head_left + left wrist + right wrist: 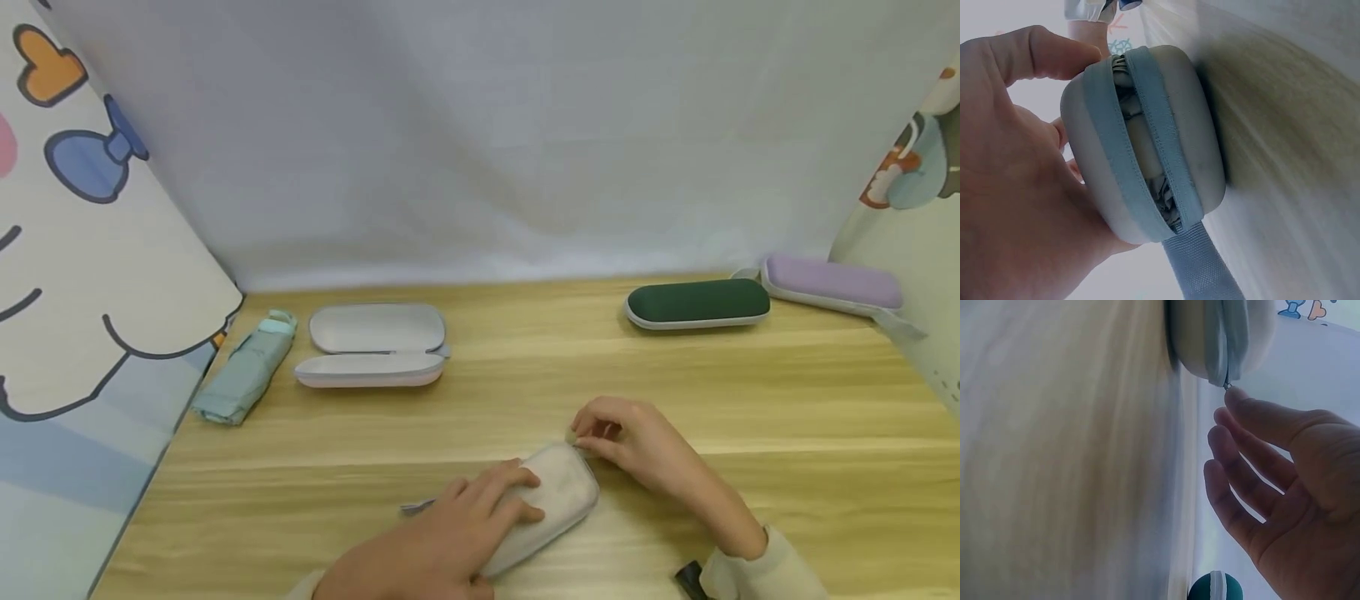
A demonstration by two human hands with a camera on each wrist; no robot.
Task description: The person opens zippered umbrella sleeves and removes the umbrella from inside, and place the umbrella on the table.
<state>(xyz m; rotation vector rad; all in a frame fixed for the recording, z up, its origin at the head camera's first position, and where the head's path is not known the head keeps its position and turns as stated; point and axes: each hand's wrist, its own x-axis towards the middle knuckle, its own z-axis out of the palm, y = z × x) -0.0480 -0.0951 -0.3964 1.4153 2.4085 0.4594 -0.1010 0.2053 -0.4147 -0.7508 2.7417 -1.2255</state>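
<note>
On the wooden tabletop lies an off-white zippered case, placed at a slant. My left hand holds it from above, fingers spread over its top and thumb along the near side. In the left wrist view, the case's end shows a gap between two grey-blue zipper bands, with dark and pale contents partly visible inside. A grey strap hangs from that end. At the opposite end, my right hand pinches the small zipper pull between thumb and index finger, its other fingers loosely bent.
A folded teal umbrella lies at the far left, beside a spread-open pale case. Towards the back right are a green case and a purple case. A small black object sits near my right sleeve.
</note>
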